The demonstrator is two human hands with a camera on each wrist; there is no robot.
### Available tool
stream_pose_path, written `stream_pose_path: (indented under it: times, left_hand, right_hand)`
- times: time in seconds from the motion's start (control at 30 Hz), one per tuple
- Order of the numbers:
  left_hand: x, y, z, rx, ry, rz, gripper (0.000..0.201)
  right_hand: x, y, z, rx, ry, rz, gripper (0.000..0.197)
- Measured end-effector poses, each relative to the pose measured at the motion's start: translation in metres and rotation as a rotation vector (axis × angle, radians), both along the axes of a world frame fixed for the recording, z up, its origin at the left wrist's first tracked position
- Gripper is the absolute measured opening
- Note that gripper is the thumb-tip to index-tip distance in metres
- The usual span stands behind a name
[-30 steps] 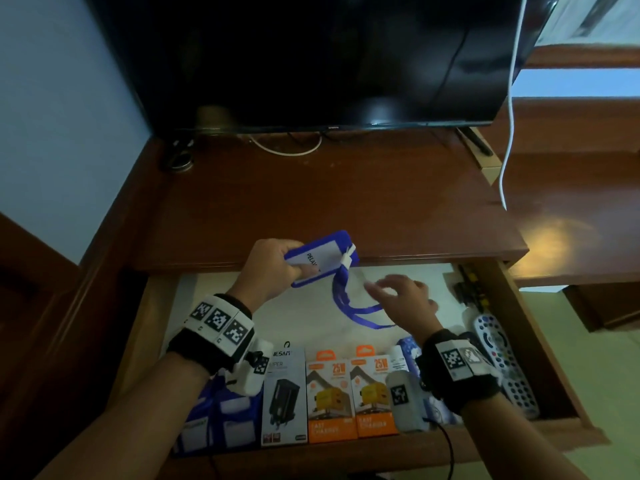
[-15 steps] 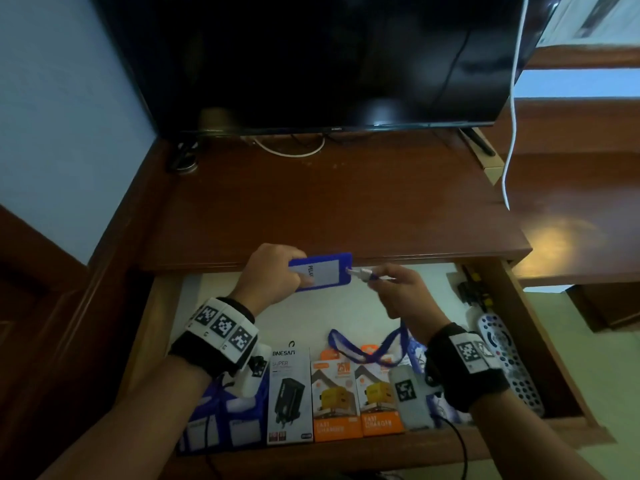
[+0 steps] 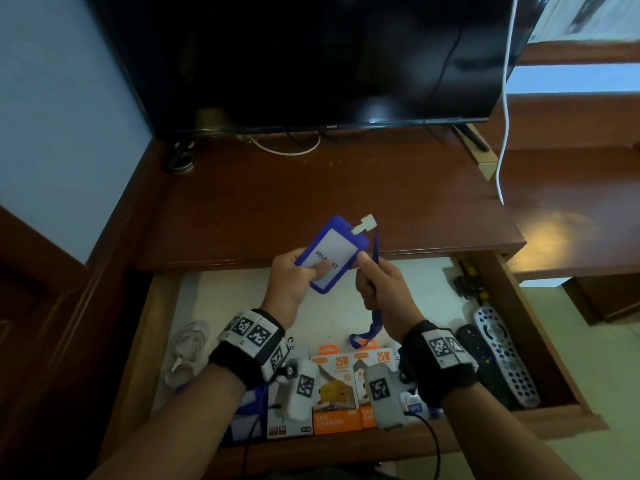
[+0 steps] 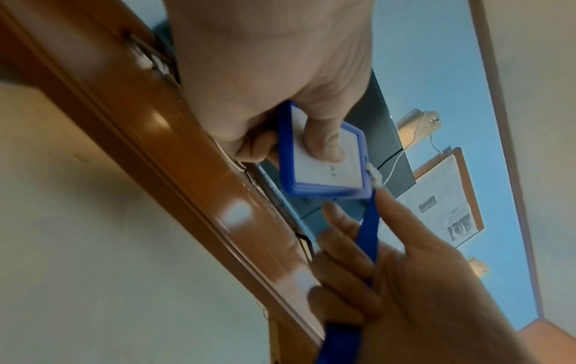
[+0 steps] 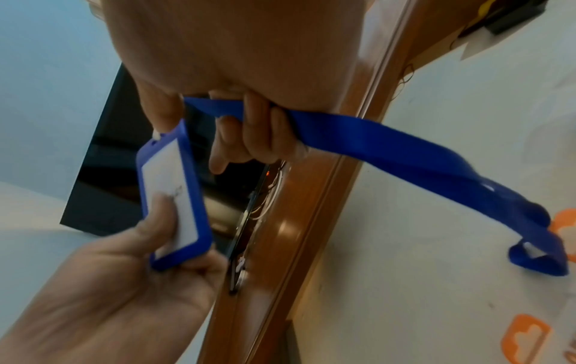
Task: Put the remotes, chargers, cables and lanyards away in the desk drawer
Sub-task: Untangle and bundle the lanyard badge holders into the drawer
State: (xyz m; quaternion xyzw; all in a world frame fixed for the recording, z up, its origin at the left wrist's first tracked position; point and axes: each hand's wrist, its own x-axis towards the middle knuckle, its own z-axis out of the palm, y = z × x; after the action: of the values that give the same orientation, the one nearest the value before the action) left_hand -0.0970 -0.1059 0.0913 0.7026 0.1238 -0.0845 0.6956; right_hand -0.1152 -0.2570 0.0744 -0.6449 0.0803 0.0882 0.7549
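A blue badge holder (image 3: 332, 251) with a white card is tilted up over the desk's front edge. My left hand (image 3: 311, 271) grips its lower end, thumb on the card (image 4: 324, 170). From its white clip (image 3: 363, 224) a blue lanyard strap (image 3: 375, 323) runs down through my right hand (image 3: 367, 270), whose fingers curl round the strap (image 5: 389, 150). The strap's loose loop (image 3: 358, 341) hangs over the open drawer (image 3: 225, 299). The right wrist view shows the badge holder (image 5: 174, 192) beside my right fingers.
In the drawer lie orange charger boxes (image 3: 334, 393), a grey remote (image 3: 505, 362), a black remote (image 3: 481, 362), a white coiled cable (image 3: 183, 351) and blue badge holders at front left. A TV (image 3: 311, 57) stands on the desk top (image 3: 311, 195). A white cable (image 3: 504, 133) hangs at the right.
My left hand has turned the badge holder from flat to tilted upright and raised it. My right hand has moved from the clip down onto the strap.
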Motion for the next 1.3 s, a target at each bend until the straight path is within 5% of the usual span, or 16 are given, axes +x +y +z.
stream_pose_path:
  times: [0.27, 0.37, 0.5, 0.6, 0.7, 0.8, 0.93, 1.3]
  left_hand:
    - [-0.007, -0.012, -0.004, -0.022, 0.001, -0.136, 0.02]
    - [-0.001, -0.003, -0.002, 0.235, -0.064, -0.281, 0.051]
    - [0.008, 0.012, 0.012, 0.662, -0.403, -0.468, 0.087]
    - [0.014, 0.021, 0.019, 0.984, -0.559, -0.787, 0.084]
    - [0.015, 0.023, 0.018, 1.124, -0.458, -1.061, 0.057]
    - [0.014, 0.028, 0.014, 0.964, -0.196, -1.139, 0.026]
    - [0.011, 0.035, 0.01, 0.678, -0.002, -1.078, 0.013]
    - [0.018, 0.043, 0.006, 0.402, -0.007, -0.611, 0.022]
  right_hand:
    - [-0.001, 0.005, 0.022, -0.023, -0.063, -0.03, 0.022]
    - [-0.001, -0.003, 0.024, -0.087, -0.071, 0.031, 0.02]
    - [0.0, -0.008, 0.016, -0.255, 0.009, 0.222, 0.013]
    - [-0.001, -0.004, 0.007, -0.426, 0.047, 0.401, 0.016]
    - [-0.004, 0.002, 0.005, -0.531, 0.022, 0.559, 0.014]
    - [-0.004, 0.003, 0.007, -0.607, -0.008, 0.644, 0.013]
    - [-0.004, 0.001, 0.011, -0.571, -0.007, 0.623, 0.016]
    - [-0.004, -0.008, 0.004, -0.14, 0.097, 0.277, 0.016]
